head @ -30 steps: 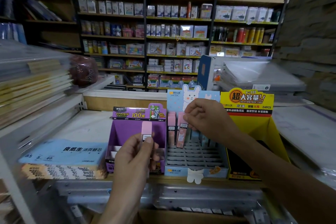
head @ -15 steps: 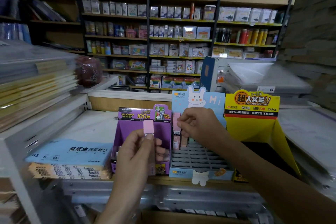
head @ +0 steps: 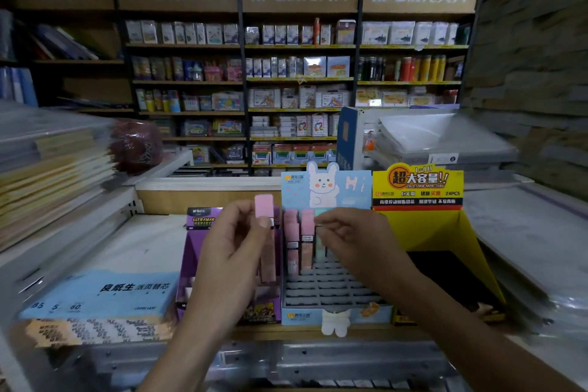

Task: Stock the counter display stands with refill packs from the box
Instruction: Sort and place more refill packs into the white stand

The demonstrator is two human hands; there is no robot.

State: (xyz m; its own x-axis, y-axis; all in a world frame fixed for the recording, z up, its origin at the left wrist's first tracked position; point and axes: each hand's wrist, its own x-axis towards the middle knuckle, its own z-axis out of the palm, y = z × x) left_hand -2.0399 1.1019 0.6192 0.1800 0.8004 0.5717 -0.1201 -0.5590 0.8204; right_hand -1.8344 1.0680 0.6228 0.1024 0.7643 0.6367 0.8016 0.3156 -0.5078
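From the head view, the blue rabbit display stand [head: 302, 315] sits on the worktop [head: 143, 242], and everything else is placed from it. Just left of the stand, the left hand [head: 235, 254] holds a pink refill pack [head: 264, 207] upright in front of the purple display stand [head: 203, 232], thumb and fingers [head: 251, 226] pinching it near its top. Two pink packs [head: 307, 232] stand in the back-left slots of the blue stand's grid. The right hand [head: 353, 239] hovers over that back row, its fingers curled, with thumb and forefinger drawn together at the top of a pale green pack [head: 319, 250] just right of the pink ones. Whether they actually grip it cannot be told. Touching the blue stand's right side is a yellow display stand [head: 420, 223]. Further left, beyond the purple one, lies a blue loose-leaf paper pack [head: 105, 293].
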